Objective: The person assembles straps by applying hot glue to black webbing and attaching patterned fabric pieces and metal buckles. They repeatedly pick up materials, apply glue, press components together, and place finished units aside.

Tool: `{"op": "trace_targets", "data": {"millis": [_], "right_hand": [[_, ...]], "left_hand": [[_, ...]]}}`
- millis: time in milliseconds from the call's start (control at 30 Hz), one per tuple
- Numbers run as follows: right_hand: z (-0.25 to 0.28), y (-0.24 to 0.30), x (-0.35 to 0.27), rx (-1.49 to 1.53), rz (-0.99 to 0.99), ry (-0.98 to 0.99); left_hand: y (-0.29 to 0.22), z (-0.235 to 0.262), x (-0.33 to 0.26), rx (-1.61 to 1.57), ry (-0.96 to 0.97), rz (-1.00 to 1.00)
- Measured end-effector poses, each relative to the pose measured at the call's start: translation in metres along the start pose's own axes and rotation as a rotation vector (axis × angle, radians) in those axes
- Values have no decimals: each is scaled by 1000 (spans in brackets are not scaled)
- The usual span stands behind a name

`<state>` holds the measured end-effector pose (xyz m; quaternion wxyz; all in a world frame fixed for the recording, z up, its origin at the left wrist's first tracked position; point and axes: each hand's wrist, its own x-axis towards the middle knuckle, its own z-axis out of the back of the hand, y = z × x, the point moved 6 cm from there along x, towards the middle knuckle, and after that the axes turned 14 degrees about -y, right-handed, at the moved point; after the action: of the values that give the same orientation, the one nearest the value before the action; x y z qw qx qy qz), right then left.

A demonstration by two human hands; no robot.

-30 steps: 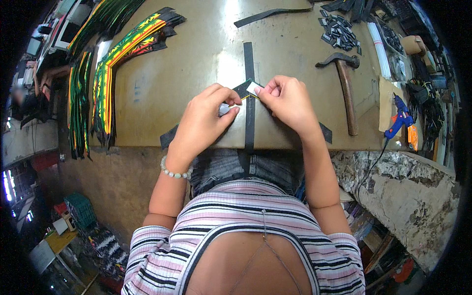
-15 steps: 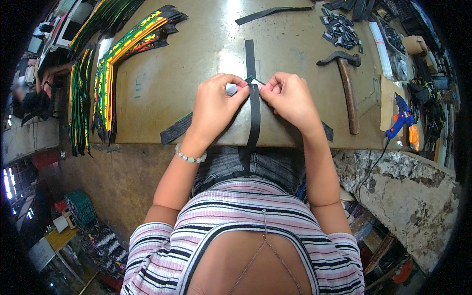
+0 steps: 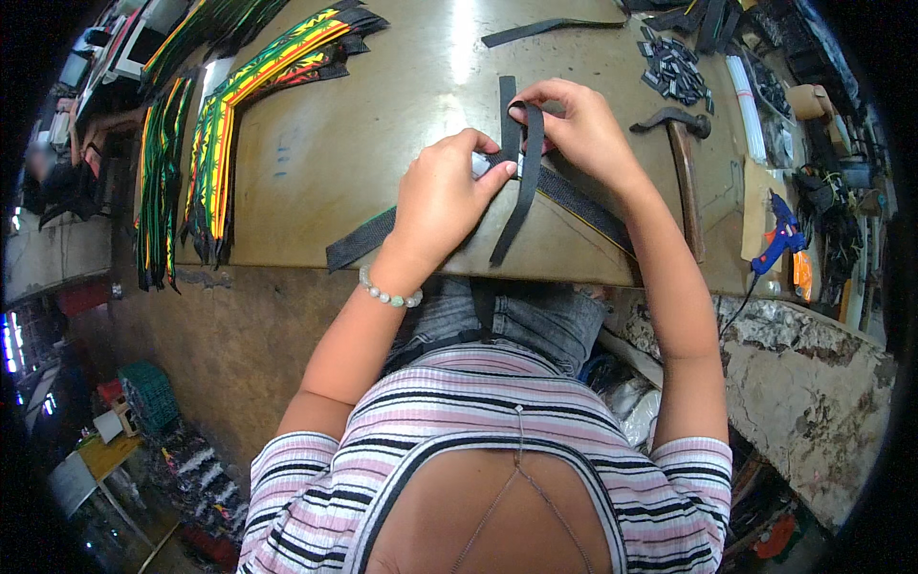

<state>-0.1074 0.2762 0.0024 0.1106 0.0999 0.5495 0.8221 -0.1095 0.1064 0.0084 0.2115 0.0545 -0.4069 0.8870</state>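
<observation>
My left hand (image 3: 445, 196) pinches the joint of a V-shaped black strap (image 3: 361, 239) on the table, where a small white piece (image 3: 480, 166) shows by the fingers. One leg of the V runs toward the near left; the other, with a thin yellow line, passes under my right forearm. A narrow black webbing strip (image 3: 521, 206) is pinched near its fold by my right hand (image 3: 583, 129), just above the joint. Its loose end hangs down toward the table's near edge. Beyond the joint, a flat black strip end (image 3: 507, 96) points away from me.
A hammer (image 3: 681, 172) lies to the right, below a pile of small black-and-silver clips (image 3: 674, 72). Farther right are a blue glue gun (image 3: 782, 234) and white sticks (image 3: 746, 105). Patterned green, yellow and red straps (image 3: 215, 143) lie at the left. Another black strip (image 3: 550, 31) rests at the back.
My right hand has moved up and away from the joint, drawing the webbing strip with it. The strip's near end has come up over the table edge. My left hand stays at the joint.
</observation>
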Motion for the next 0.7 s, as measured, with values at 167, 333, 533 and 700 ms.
{"op": "trace_targets", "data": {"millis": [167, 333, 533, 700], "right_hand": [[-6, -18, 11, -36, -70, 107], [-4, -9, 34, -164, -19, 95], [90, 1, -19, -365, 434, -741], [159, -48, -106, -1200, -169, -746]], "left_hand": [[-3, -1, -8, 49, -13, -91], [-13, -2, -19, 195, -43, -281], [-12, 12, -30, 214, -62, -310], [-8, 15, -31, 136, -75, -293]]}}
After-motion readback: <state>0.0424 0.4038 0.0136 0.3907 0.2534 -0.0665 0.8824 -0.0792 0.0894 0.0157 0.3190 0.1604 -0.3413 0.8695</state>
